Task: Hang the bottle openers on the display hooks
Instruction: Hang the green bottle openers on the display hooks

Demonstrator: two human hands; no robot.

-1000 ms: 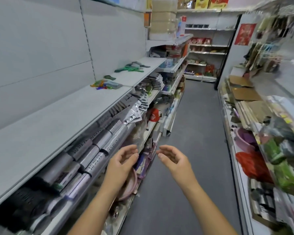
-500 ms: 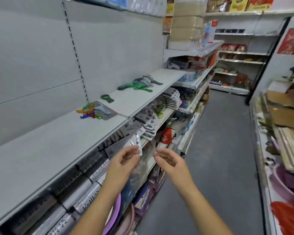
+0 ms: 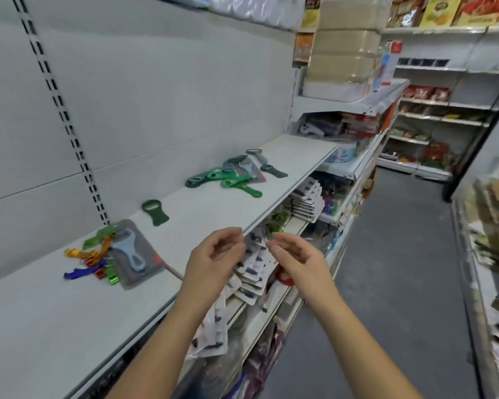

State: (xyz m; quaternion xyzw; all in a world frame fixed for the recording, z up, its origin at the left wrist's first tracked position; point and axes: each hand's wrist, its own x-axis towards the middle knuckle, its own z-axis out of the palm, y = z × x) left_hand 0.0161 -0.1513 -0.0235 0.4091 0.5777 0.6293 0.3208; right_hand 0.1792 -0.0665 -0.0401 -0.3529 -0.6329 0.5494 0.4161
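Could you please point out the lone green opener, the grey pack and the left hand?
lone green opener (image 3: 155,213), head view, its middle.
grey pack (image 3: 133,254), head view, the tool's handle inside.
left hand (image 3: 206,259), head view, its back.

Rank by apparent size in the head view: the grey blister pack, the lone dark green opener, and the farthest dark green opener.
1. grey blister pack
2. lone dark green opener and farthest dark green opener: about alike, and their distance differs, so unranked.

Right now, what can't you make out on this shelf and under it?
Head view:
- Hooks: none visible; the shelf edge and hanging packs cover that space.
- Nearest packs: partly covered by left hand and right hand.
- Far openers: overlapping, count unclear.
- Right-side shelves: blurred.
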